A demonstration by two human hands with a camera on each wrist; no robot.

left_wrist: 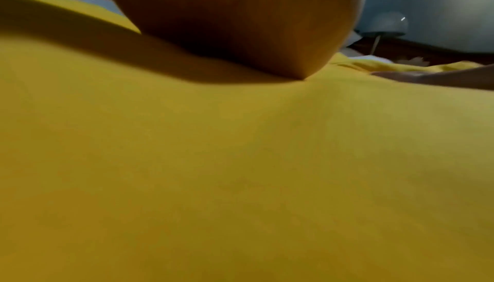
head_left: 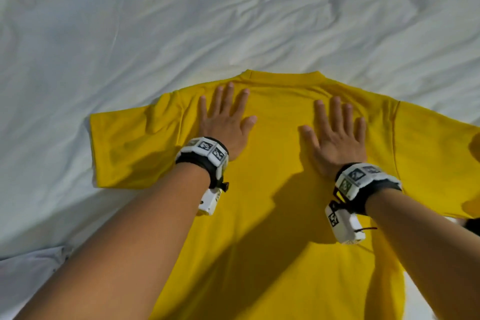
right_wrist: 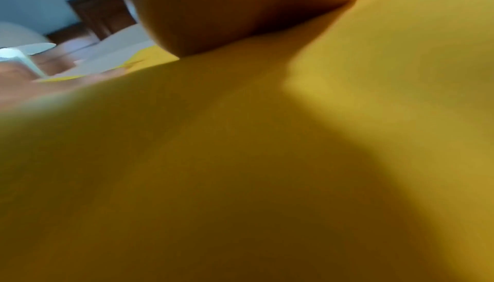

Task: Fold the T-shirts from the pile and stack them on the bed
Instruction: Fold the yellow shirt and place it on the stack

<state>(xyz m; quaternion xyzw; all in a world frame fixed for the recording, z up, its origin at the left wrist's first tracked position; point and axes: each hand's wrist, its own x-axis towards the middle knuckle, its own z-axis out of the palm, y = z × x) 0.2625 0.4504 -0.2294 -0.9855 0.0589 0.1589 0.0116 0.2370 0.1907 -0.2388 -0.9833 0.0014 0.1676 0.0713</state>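
Note:
A yellow T-shirt (head_left: 272,189) lies spread flat on the white bed sheet (head_left: 181,21), collar away from me and both sleeves out to the sides. My left hand (head_left: 226,117) lies palm down on its upper left, fingers straight and spread. My right hand (head_left: 337,135) presses flat on the upper right in the same way. In the left wrist view the heel of my left hand (left_wrist: 240,22) rests on the yellow T-shirt (left_wrist: 240,170). The right wrist view shows my right hand (right_wrist: 227,7) on blurred yellow T-shirt (right_wrist: 240,170). The pile is out of view.
Rumpled white sheet surrounds the shirt on the far and left sides. A pale grey cloth (head_left: 28,273) lies at the near left edge. A dark wooden headboard (right_wrist: 98,12) and a pale blue wall (left_wrist: 441,1) show in the wrist views.

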